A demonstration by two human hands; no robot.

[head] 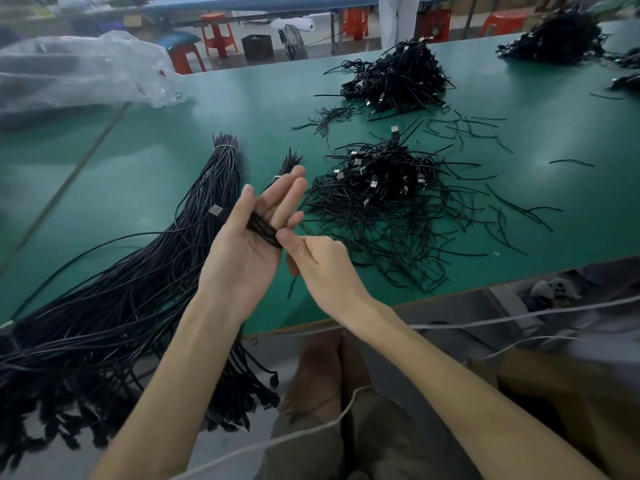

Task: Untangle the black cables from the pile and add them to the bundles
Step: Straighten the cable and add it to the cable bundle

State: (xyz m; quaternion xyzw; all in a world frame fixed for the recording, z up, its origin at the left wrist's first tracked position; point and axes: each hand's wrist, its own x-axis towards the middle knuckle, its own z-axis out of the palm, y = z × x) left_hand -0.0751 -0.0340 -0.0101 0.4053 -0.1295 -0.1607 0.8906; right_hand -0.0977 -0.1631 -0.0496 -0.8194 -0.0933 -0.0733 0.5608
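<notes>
My left hand (pixel 254 233) is raised palm-up over the green table (pixel 173 133), fingers straight, with a few black cables (pixel 262 227) lying across the palm. My right hand (pixel 311 261) pinches those cables at the base of the left fingers with thumb and forefinger. A tangled pile of black cables (pixel 384 199) with USB plugs lies just right of the hands. A long tied bundle (pixel 194 216) stretches from the table's middle left down over the near edge. A smaller tied bundle (pixel 287 164) shows behind my left fingers.
A second cable pile (pixel 398 77) sits farther back, more piles (pixel 554 39) at the far right corner. Loose black ties (pixel 478 133) are scattered around. A clear plastic bag (pixel 79 71) lies at the far left. Orange stools (pixel 218 32) stand beyond the table. A white cord (pixel 346 410) crosses my lap.
</notes>
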